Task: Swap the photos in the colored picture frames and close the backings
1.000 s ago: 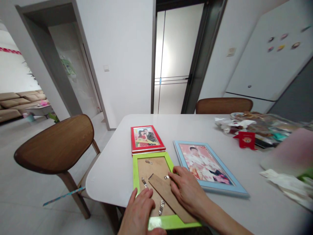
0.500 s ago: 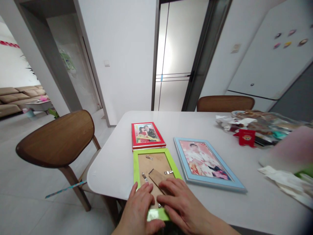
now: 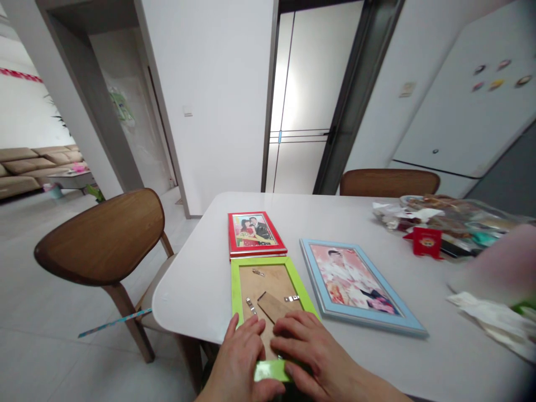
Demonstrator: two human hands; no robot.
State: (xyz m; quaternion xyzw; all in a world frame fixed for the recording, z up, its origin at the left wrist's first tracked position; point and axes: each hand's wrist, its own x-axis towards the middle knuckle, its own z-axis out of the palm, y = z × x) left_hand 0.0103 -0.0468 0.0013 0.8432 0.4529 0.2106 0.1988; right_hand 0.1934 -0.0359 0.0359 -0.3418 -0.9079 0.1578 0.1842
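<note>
A lime-green picture frame point(image 3: 237, 293) lies face down at the table's near edge, its brown backing board point(image 3: 274, 277) facing up. Small metal turn clips point(image 3: 292, 298) sit on the board, and a folding stand leg point(image 3: 271, 305) slants across it. My left hand point(image 3: 239, 357) grips the frame's near left corner, fingers on the back and thumb along the near rim. Over the near right part, my right hand point(image 3: 314, 353) has its fingers curled on the backing and stand leg, thumb by the near rim. A clip between the hands is mostly hidden.
Beyond the green frame lies a red picture frame point(image 3: 276, 237) with a couple's photo. To the right is a light-blue picture frame point(image 3: 312, 262). Plastic bags point(image 3: 473, 212), a red packet point(image 3: 427, 242) and white tissue point(image 3: 481, 312) crowd the table's right side. A wooden chair point(image 3: 104, 240) stands left.
The whole view has shifted slightly, so things sit a little lower and further right. Both hands keep nearly the same hold on the green picture frame.
</note>
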